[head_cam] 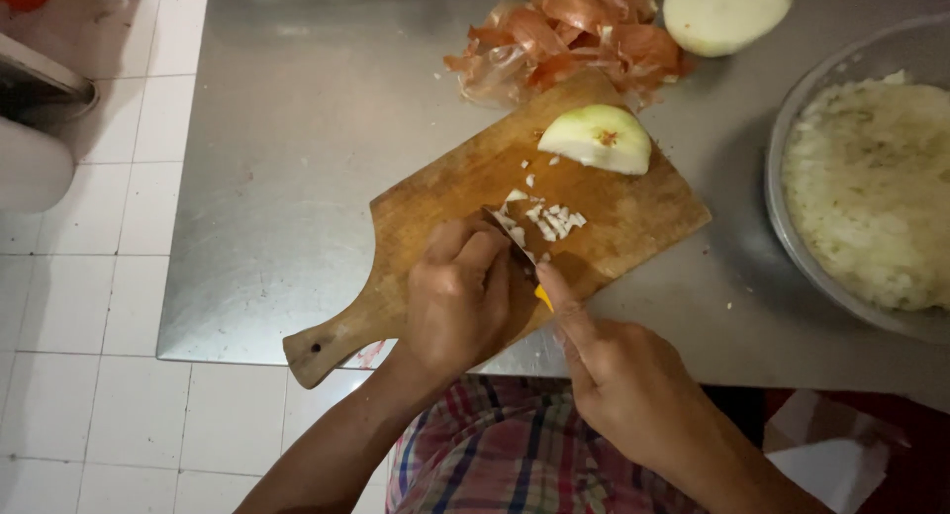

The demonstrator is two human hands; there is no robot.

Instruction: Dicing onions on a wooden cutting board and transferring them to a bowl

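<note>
A big metal bowl (792, 128) on the right is already full of chopped onion (876, 187). The wooden board (435, 212) lies on the steel table (297, 128). Far off sit a heap of peels (574, 34) and one peeled onion half (725, 11), not cut yet. An onion piece (597, 138) waits on the board. The left hand (457, 296) is curled, pressing down beside small onion bits (549, 220). The right hand (618, 375) grips a yellow-handled knife (515, 239), cutting them.
</note>
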